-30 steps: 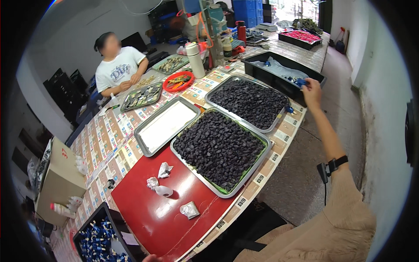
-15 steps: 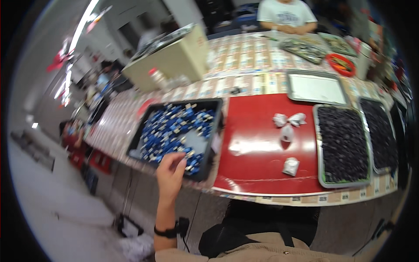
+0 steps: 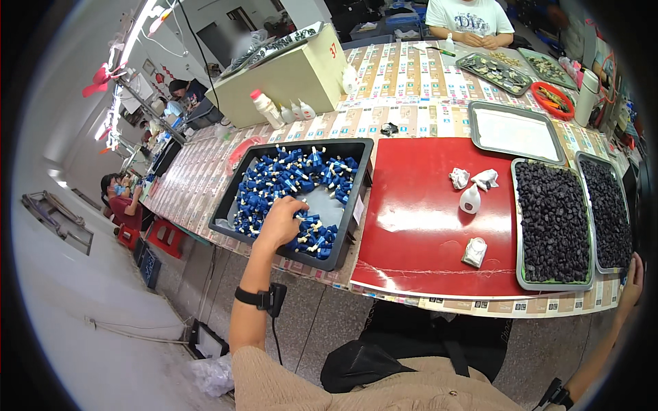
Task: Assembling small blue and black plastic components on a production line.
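My left hand (image 3: 279, 222) reaches into a black tray (image 3: 336, 255) heaped with small blue pieces with pale tips (image 3: 281, 168). Its fingers are curled together down at the pile, and what they pinch, if anything, is hidden. A bare patch of the tray's lining shows just beyond the fingertips. Far to the right, my right hand (image 3: 633, 282) is partly in shadow at the picture's rim. Its fingers stretch upward beside the outer tray of dark stone-like pieces (image 3: 603, 212), next to a dark edge.
On a red mat (image 3: 425, 240) stand a white squeeze bottle (image 3: 469, 199), crumpled tissues (image 3: 473, 179) and a small white packet (image 3: 474, 252). Another tray of dark pieces (image 3: 554, 222) lies right of it, a white-lined tray (image 3: 517, 135) behind. A person (image 3: 473, 24) sits across the table.
My left hand has moved further into the tray, and its fingers are lower in the pile. The whole view has shifted a little, and my right hand now shows at the right rim.
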The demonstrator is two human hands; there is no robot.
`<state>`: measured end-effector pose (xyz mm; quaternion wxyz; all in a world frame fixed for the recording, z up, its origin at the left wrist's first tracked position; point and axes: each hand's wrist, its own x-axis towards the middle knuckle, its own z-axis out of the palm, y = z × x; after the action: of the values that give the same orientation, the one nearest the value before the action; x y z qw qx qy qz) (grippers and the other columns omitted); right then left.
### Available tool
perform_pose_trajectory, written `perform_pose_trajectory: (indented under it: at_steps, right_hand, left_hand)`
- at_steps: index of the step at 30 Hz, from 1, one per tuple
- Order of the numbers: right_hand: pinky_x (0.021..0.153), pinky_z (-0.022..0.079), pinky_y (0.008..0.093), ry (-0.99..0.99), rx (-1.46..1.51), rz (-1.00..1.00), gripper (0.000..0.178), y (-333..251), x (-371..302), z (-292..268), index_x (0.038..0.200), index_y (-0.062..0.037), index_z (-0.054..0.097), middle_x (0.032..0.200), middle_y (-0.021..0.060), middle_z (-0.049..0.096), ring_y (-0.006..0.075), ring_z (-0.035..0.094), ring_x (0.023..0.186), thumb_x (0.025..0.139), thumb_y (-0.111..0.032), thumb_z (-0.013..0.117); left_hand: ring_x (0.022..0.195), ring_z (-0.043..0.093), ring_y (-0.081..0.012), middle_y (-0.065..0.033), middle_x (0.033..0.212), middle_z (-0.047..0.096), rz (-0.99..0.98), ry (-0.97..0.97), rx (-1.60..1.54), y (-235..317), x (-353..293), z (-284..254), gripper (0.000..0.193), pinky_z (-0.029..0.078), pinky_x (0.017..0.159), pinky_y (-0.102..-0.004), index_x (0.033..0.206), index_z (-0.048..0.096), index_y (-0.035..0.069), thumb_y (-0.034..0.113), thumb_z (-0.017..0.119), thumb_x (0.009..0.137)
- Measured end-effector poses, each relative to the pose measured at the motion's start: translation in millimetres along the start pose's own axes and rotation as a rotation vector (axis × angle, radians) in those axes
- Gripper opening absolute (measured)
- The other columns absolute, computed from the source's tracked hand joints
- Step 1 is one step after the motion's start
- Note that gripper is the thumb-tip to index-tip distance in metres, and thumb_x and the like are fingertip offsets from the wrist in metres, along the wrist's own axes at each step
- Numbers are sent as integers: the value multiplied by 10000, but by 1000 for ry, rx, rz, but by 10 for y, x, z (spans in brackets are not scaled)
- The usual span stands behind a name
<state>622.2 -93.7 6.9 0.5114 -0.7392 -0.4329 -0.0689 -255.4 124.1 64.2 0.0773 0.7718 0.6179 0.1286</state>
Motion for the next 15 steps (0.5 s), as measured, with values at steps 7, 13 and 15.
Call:
perform_pose_trajectory:
  at_steps: [7, 13, 15]
  right_hand:
    - [878, 435, 231, -157, 212, 58, 210, -1146, -757, 712, 1137, -6, 623, 1067, 38, 630, 112, 570, 988, 960, -87, 542]
    - [684, 460, 234, -313, 202, -144, 124, -2208, -955, 1334, 969, -3, 671, 909, 47, 648, 111, 589, 795, 856, -8, 619]
    - [660, 472, 249, -387, 175, -243, 121, -2295, -933, 1451, 946, -13, 674, 908, 71, 656, 141, 608, 782, 836, -3, 624]
  left_hand:
    - [1014, 565, -326, -132, 993, 662, -53, -194, 287, 62, 163, 44, 418, 464, 892, -400, 1064, 675, 111, 206, 791, 674]
    - [934, 596, -386, -190, 914, 679, -154, -218, 205, -192, 246, 141, 296, 470, 850, -443, 941, 711, 77, 333, 617, 825]
    - [832, 589, -364, -168, 806, 659, -125, -87, 222, -247, 234, 241, 151, 473, 770, -447, 797, 664, 61, 196, 692, 734]
